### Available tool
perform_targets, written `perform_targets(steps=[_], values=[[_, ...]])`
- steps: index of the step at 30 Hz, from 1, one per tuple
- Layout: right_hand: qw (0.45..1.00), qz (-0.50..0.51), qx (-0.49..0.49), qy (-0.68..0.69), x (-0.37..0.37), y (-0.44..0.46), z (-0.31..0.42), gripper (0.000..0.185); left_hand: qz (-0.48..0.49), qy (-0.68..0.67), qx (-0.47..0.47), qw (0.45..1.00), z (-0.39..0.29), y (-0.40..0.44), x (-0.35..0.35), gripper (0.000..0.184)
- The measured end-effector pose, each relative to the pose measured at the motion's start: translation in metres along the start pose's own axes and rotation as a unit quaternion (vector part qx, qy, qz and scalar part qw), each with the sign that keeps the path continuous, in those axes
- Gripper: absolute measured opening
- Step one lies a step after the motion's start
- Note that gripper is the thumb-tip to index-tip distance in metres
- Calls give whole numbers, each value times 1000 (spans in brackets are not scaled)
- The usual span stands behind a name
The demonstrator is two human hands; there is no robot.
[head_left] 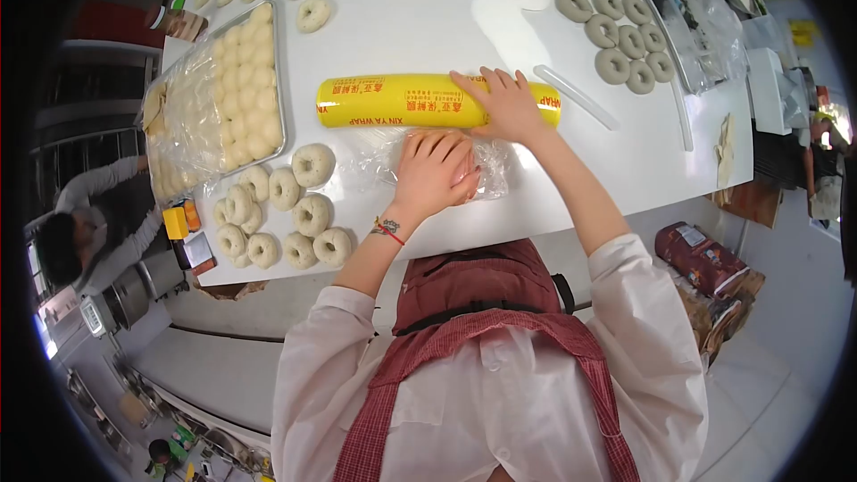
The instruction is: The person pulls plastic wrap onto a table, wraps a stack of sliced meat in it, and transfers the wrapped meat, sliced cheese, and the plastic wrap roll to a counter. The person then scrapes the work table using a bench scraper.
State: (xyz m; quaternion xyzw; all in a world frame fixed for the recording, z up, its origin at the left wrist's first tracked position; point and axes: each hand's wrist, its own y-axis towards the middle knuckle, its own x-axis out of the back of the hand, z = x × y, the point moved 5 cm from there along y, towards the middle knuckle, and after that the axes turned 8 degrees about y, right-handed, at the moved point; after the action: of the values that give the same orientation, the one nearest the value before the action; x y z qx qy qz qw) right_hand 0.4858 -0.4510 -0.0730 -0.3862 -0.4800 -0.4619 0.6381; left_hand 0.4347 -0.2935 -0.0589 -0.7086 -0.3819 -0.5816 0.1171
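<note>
Across the white table in front of me lies a yellow roll of cling wrap (393, 100) with red print. My right hand (507, 107) lies over its right part, fingers spread across the top and thumb at the near side, holding it. Just below the roll, my left hand (436, 165) is cupped over crumpled clear plastic wrap (495, 170), its fingers curved down on it. Something pinkish shows under that palm, but what is inside the wrap is mostly hidden. Speckled dough rings (312, 214) lie left of my left hand.
A tray (278, 80) of pale dough balls, partly under plastic, stands at left. Grey dough rings (630, 38) and a second tray (683, 31) are at right. A clear rod (576, 96) lies near the roll. Another person (94, 223) is at far left.
</note>
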Motion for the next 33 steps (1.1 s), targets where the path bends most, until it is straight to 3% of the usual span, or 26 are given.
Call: perform_targets(steps=[1,4,7,9,13,15,16,19,22,24,25,26,27,28,29,30,31,32,33], values=[[996,77,-23,29,-1,7,-9,96,0,0,-4,1000,0,2,-1,43],[987,141,-15,75,-4,20,-17,100,11,-15,-11,1000,1,5,-4,42],[992,118,-6,38,-7,12,-9,100,76,-42,-9,996,9,9,-4,44],[991,119,-25,57,-8,-9,-7,100,82,-76,-73,991,9,0,4,41],[962,103,-196,160,-15,-79,-10,103,121,-142,-112,976,6,-8,10,41],[941,69,-260,208,-23,-117,-2,101,160,-128,-215,955,-2,-12,9,40],[929,43,-293,223,-26,-134,5,100,160,-131,-220,954,-2,-12,9,40],[917,6,-324,233,-36,-170,21,101,170,-134,-303,928,-10,-11,0,38],[903,-9,-348,252,-41,-179,25,107,208,-233,-247,917,-8,-11,-16,39],[902,-77,-335,262,-40,-181,29,103,74,-208,-61,973,5,-16,0,39],[899,-76,-337,268,-42,-181,31,103,-31,-160,77,984,18,-32,0,44],[911,-113,-312,244,-33,-177,36,97,-137,-105,210,962,30,-60,-5,49],[921,-151,-286,218,-26,-172,42,93,-164,-54,329,928,40,-84,-10,60],[924,-169,-266,218,-25,-167,47,86,-164,-51,327,929,39,-93,-14,60],[924,-169,-264,221,-26,-166,48,86,-113,-287,472,826,43,-108,-34,64],[938,-162,-251,176,-25,-164,50,85,-54,-497,576,647,36,-123,-56,69],[950,-154,-237,130,-25,-161,53,84,-54,-660,517,542,25,-118,-65,69],[951,-155,-233,132,-25,-162,48,84,-58,-659,518,543,30,-120,-66,69],[942,-149,-228,198,-25,-165,38,84,-36,-690,514,509,31,-121,-72,69]])
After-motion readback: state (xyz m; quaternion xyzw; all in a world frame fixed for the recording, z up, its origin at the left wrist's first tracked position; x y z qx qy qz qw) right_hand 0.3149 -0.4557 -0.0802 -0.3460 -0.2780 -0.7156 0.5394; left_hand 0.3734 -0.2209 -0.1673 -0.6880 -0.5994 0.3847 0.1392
